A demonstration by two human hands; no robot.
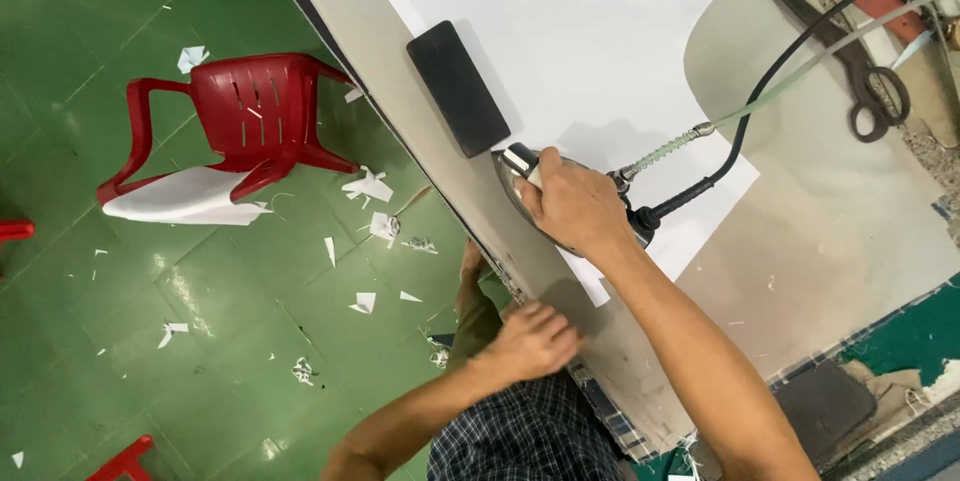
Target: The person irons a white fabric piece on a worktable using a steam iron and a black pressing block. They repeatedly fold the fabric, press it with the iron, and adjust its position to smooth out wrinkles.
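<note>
My right hand (572, 203) grips the handle of a steam iron (515, 163) that rests on a white piece of fabric (570, 31) spread over the grey ironing table (830, 191). A black cord and a pale hose (760, 106) run from the iron's back toward the upper right. My left hand (535, 339) rests with curled fingers on the table's near edge, against my checked shirt, holding nothing that I can see. A black rectangular pad (457, 88) lies on the fabric just beyond the iron's tip.
Large scissors (850, 56) lie at the table's far right. A red plastic chair (240, 121) with a white cloth piece (180, 199) on it stands on the green floor, among scattered white scraps. Another red chair's corner (125, 461) shows at bottom left.
</note>
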